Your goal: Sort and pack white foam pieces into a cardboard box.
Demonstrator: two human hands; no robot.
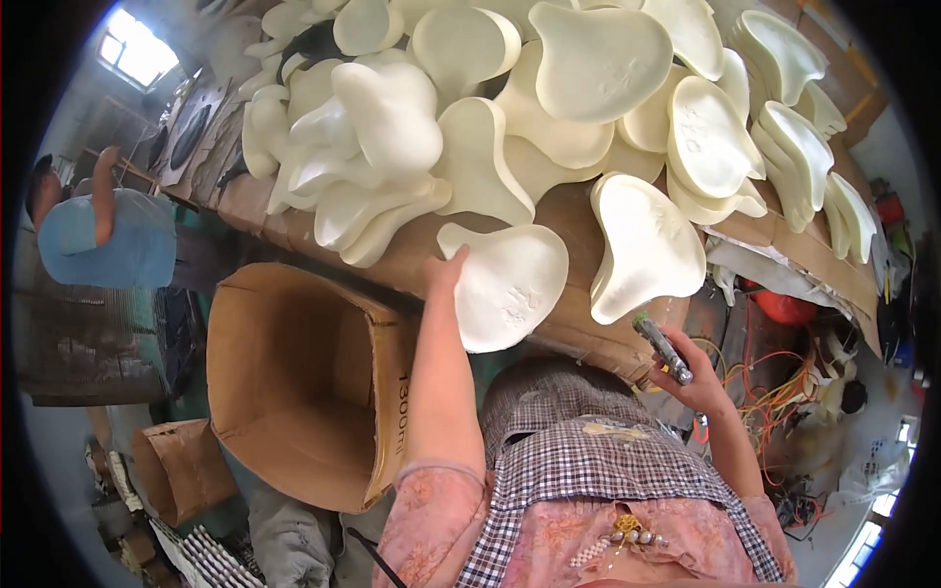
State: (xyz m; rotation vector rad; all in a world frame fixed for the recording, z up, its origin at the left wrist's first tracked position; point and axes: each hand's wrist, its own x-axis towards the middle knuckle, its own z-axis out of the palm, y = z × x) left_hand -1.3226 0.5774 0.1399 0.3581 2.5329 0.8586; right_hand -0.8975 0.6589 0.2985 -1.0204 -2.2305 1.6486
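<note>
Off-white in colour, the held pad (515, 299) is positioned to the right of the large cardboard box (390, 377), over the near edge of the bench (567, 220). The left hand (447, 271) grips the pad at its upper left rim, thumb laid across the top face (the other fingers are hidden). The right hand (698, 374), farther right of the box, is wrapped around a metal hand tool (667, 353). The tool tip is apart from the held pad and close to the near end of a second pad (647, 250).

Progress, as judged: work on the held pad appears under way, with the tool not applied to it. A pile of similar pads (387, 122) covers much of the bench beyond the box. Each may be finished or waiting (surface condition does not settle which), so the remaining count cannot be determined.
</note>
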